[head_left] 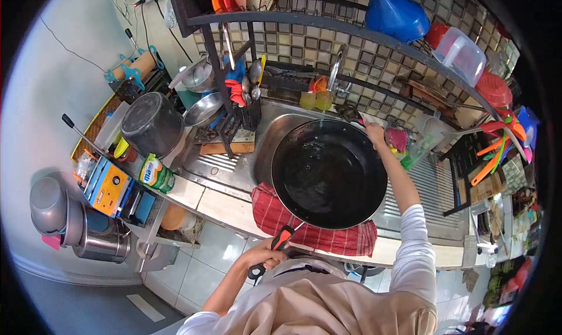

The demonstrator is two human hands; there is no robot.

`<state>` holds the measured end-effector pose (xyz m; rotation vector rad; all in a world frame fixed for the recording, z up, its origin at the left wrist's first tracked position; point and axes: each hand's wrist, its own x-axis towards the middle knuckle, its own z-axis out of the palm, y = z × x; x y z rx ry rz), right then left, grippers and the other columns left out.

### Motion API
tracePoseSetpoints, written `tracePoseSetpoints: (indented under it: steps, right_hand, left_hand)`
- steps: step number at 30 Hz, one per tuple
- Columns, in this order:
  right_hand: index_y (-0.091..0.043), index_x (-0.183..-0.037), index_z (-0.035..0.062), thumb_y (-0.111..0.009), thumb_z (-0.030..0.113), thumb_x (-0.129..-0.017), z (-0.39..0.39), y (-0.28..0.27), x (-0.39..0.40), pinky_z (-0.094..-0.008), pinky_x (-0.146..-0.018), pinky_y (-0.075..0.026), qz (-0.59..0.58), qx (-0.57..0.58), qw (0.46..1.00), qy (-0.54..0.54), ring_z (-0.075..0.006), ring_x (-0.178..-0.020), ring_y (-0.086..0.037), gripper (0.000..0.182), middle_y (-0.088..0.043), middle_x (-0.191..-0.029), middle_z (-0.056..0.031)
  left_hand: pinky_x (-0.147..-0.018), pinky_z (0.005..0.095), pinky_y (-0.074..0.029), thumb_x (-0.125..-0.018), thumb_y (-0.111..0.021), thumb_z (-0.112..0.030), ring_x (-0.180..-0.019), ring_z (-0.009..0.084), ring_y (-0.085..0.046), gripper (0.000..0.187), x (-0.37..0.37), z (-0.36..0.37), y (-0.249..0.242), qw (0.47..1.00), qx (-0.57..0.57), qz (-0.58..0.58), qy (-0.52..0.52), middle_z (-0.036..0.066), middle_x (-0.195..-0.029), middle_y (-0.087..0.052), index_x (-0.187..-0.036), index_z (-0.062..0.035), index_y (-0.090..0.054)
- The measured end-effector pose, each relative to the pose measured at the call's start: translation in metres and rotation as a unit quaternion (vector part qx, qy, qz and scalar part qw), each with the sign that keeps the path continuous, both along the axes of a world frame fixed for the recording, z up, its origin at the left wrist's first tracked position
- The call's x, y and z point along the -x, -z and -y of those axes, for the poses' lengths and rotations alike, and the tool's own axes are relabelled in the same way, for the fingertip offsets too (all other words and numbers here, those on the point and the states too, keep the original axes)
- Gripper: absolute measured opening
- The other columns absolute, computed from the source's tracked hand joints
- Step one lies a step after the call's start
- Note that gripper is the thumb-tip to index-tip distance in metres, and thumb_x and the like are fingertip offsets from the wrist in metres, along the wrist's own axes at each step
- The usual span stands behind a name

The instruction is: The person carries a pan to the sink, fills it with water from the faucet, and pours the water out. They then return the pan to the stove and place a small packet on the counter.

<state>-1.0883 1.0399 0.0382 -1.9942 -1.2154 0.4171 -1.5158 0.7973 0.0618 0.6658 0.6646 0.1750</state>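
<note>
A large black frying pan [328,172] is held over the steel sink [270,135]. My left hand [262,254] grips its red and black handle [276,246] near the counter's front edge. My right hand [373,131] reaches to the pan's far rim, close to the tap [336,66]; its fingers look closed on the rim. A thin stream of water falls from the tap toward the pan. A red checked cloth [316,232] hangs over the counter edge beneath the pan.
Left of the sink stand a dish rack [231,110] with bowls and utensils, a black pot [151,124], a green bottle [157,172] and a small stove [108,187]. A draining board [430,189] and cluttered shelves lie to the right. Metal pots [64,215] sit low left.
</note>
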Motion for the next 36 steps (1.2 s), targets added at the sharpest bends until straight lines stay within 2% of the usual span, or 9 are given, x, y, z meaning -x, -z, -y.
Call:
tracePoseSetpoints:
  steps: [11,13,16,18,21,25,26,31,36]
  right_hand:
    - [-0.061,-0.085,-0.0013,-0.045,0.052,-0.078,0.068,0.004,-0.005,-0.0331,-0.067,-0.041,0.029,0.011,0.999,0.043,-0.0242,-0.072,-0.057,0.057,-0.061,-0.072,-0.0134]
    - [-0.061,-0.083,-0.0020,-0.045,0.051,-0.078,0.101,-0.021,0.015,-0.0330,-0.066,-0.040,-0.002,-0.015,0.997,0.071,-0.0233,-0.070,-0.057,0.055,-0.061,-0.070,-0.0126]
    - [-0.061,-0.078,-0.0010,-0.046,0.048,-0.079,0.139,-0.025,0.009,-0.0365,-0.066,-0.041,0.001,-0.033,0.994,0.100,-0.0288,-0.071,-0.058,0.052,-0.060,-0.074,-0.0181]
    - [-0.061,-0.085,-0.0001,-0.047,0.047,-0.079,0.159,-0.023,0.000,-0.0349,-0.068,-0.041,-0.008,0.023,0.992,0.121,-0.0262,-0.072,-0.058,0.050,-0.061,-0.076,-0.0164]
    - [-0.060,-0.089,0.0000,-0.048,0.047,-0.079,0.195,-0.031,-0.001,-0.0335,-0.068,-0.041,-0.028,0.017,0.992,0.126,-0.0240,-0.071,-0.058,0.049,-0.061,-0.077,-0.0149]
    - [-0.061,-0.085,-0.0006,-0.048,0.046,-0.079,0.236,-0.020,-0.020,-0.0307,-0.066,-0.041,-0.059,-0.015,0.985,0.163,-0.0195,-0.068,-0.055,0.048,-0.059,-0.071,-0.0125]
    - [-0.062,-0.084,-0.0007,-0.048,0.045,-0.080,0.247,-0.018,-0.030,-0.0296,-0.066,-0.041,-0.051,0.020,0.984,0.169,-0.0175,-0.067,-0.055,0.048,-0.060,-0.071,-0.0107]
    - [-0.062,-0.082,-0.0019,-0.049,0.045,-0.079,0.315,-0.028,-0.051,-0.0298,-0.064,-0.040,-0.069,-0.002,0.973,0.220,-0.0162,-0.064,-0.054,0.049,-0.059,-0.067,-0.0098]
    - [-0.062,-0.082,-0.0022,-0.050,0.045,-0.079,0.396,-0.023,-0.093,-0.0305,-0.062,-0.040,-0.101,-0.031,0.962,0.253,-0.0164,-0.063,-0.053,0.049,-0.059,-0.064,-0.0099]
  left_hand:
    - [-0.035,0.0192,-0.017,-0.075,-0.052,-0.001,-0.039,0.0023,-0.025,0.025,0.027,0.043,-0.009,0.999,0.001,0.010,0.041,-0.007,-0.050,-0.027,-0.086,-0.0132,-0.035]
    - [-0.033,0.0201,-0.019,-0.074,-0.053,0.001,-0.036,0.0028,-0.027,0.026,0.030,0.048,-0.010,0.998,0.037,0.022,0.050,-0.005,-0.047,-0.030,-0.093,-0.0078,-0.037]
    - [-0.034,0.0199,-0.019,-0.075,-0.054,0.000,-0.037,0.0027,-0.027,0.028,0.032,0.055,-0.017,0.996,0.037,0.020,0.074,-0.006,-0.049,-0.030,-0.095,-0.0083,-0.037]
    - [-0.034,0.0197,-0.018,-0.075,-0.053,0.000,-0.037,0.0023,-0.027,0.029,0.034,0.060,-0.019,0.995,0.029,0.011,0.096,-0.006,-0.050,-0.031,-0.098,-0.0089,-0.037]
    - [-0.034,0.0193,-0.018,-0.076,-0.053,0.000,-0.037,0.0018,-0.027,0.027,0.031,0.069,-0.022,0.991,0.049,0.009,0.121,-0.006,-0.050,-0.031,-0.096,-0.0095,-0.037]
    - [-0.035,0.0184,-0.017,-0.075,-0.053,-0.002,-0.039,0.0016,-0.026,0.025,0.026,0.086,-0.018,0.987,0.046,0.017,0.154,-0.006,-0.051,-0.031,-0.091,-0.0113,-0.037]
    - [-0.035,0.0184,-0.017,-0.075,-0.053,-0.002,-0.039,0.0016,-0.026,0.025,0.024,0.090,-0.019,0.986,0.046,0.017,0.158,-0.006,-0.051,-0.031,-0.091,-0.0113,-0.037]
    - [-0.036,0.0190,-0.018,-0.074,-0.053,-0.002,-0.040,0.0017,-0.026,0.024,-0.003,0.117,-0.035,0.979,-0.010,-0.020,0.204,-0.006,-0.052,-0.030,-0.089,-0.0117,-0.037]
    - [-0.036,0.0190,-0.019,-0.072,-0.055,-0.001,-0.040,0.0017,-0.027,0.026,-0.034,0.158,-0.026,0.968,0.001,-0.020,0.249,-0.006,-0.052,-0.032,-0.089,-0.0110,-0.038]
